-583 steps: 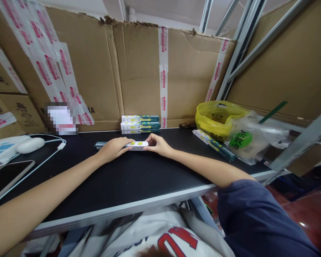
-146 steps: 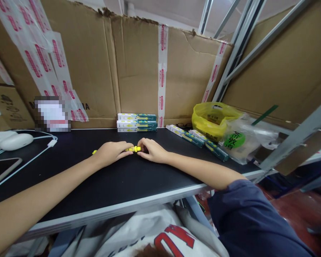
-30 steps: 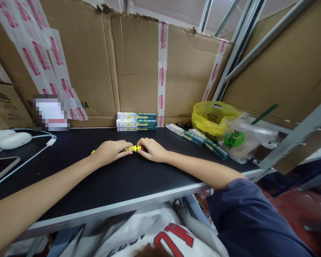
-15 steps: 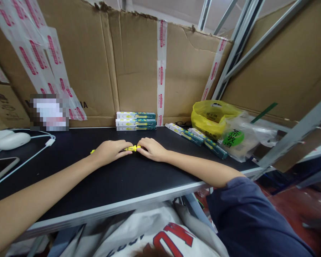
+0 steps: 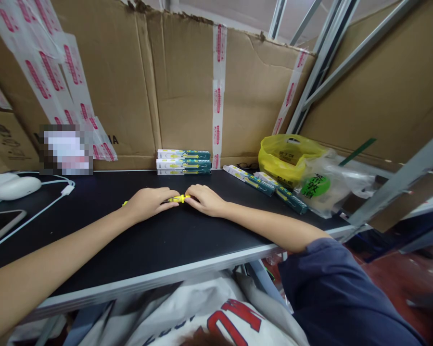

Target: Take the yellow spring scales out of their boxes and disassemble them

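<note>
A slim yellow pen-shaped tool [image 5: 182, 198] lies crosswise just above the black tabletop, between my two hands. My left hand [image 5: 146, 204] is closed over its left part, thumb and fingers along it. Past that wrist a small yellow end pokes out. My right hand [image 5: 206, 201] pinches the tool's right end with thumb and fingertips. A yellow collar shows in the narrow gap between the hands. Most of the tool is hidden under my fingers, so its exact kind is unclear.
Behind my hands, several slim printed boxes [image 5: 183, 164] are stacked against a cardboard wall [image 5: 187, 96]. More such boxes [image 5: 250, 181] lie right, beside a yellow plastic bag [image 5: 279, 156] and a clear bag [image 5: 324, 192]. A white cable [image 5: 68, 189] and a phone [image 5: 3, 226] are left.
Both hands keep their hold on the yellow tool with almost no movement. The view has shifted very slightly.
</note>
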